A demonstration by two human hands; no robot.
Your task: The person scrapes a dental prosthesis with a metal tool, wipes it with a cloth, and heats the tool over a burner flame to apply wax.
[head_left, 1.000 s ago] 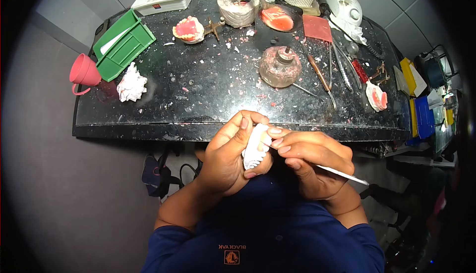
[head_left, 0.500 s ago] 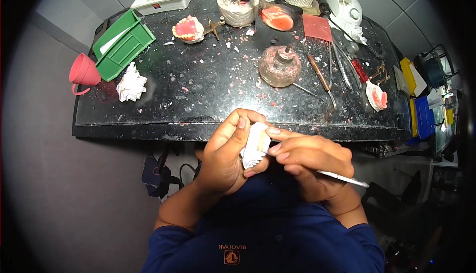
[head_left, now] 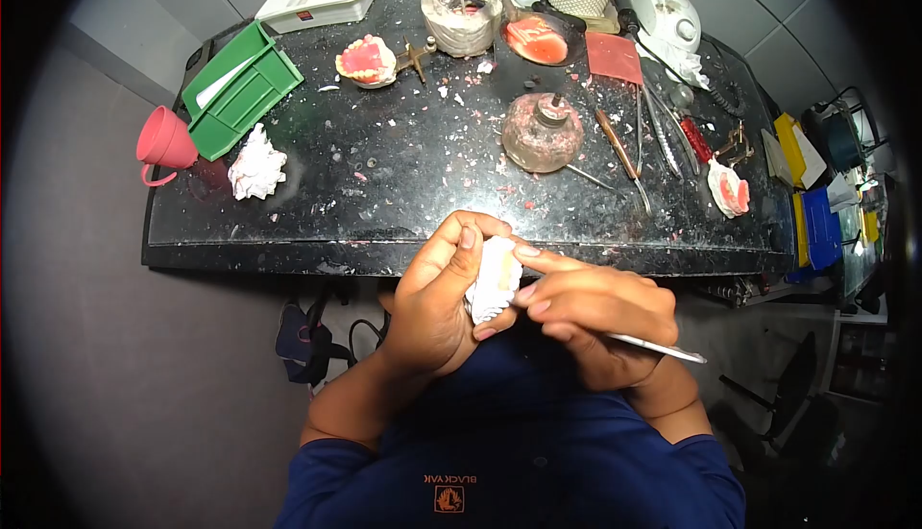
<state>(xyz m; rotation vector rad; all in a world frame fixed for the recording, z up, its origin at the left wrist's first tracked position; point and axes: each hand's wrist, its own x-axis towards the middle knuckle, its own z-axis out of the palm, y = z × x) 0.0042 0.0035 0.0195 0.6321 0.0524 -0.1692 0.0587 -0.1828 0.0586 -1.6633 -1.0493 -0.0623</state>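
Note:
Close to my body, in front of the bench edge, my left hand point(head_left: 430, 303) is closed around a white dental cast point(head_left: 494, 284) with a row of teeth along its lower end. A yellowish patch shows on the cast's face. My right hand point(head_left: 615, 313) grips a slim metal dental instrument point(head_left: 663, 348), its handle sticking out to the right beneath the fingers. Fingertips of that hand touch or nearly touch the cast's right side. The instrument's working tip is hidden behind the fingers.
On the black bench point(head_left: 317, 212), strewn with scraps, stand a glass spirit burner point(head_left: 543, 135), a mounted denture model point(head_left: 367, 60), a green tray point(head_left: 245, 87), a pink cup point(head_left: 166, 140) and crumpled tissue point(head_left: 257, 164). A wooden-handled wax knife point(head_left: 619, 150) lies near another cast point(head_left: 728, 190).
My right hand has shifted slightly left, and the instrument's handle end has moved left with it. My left hand and the cast stay almost still.

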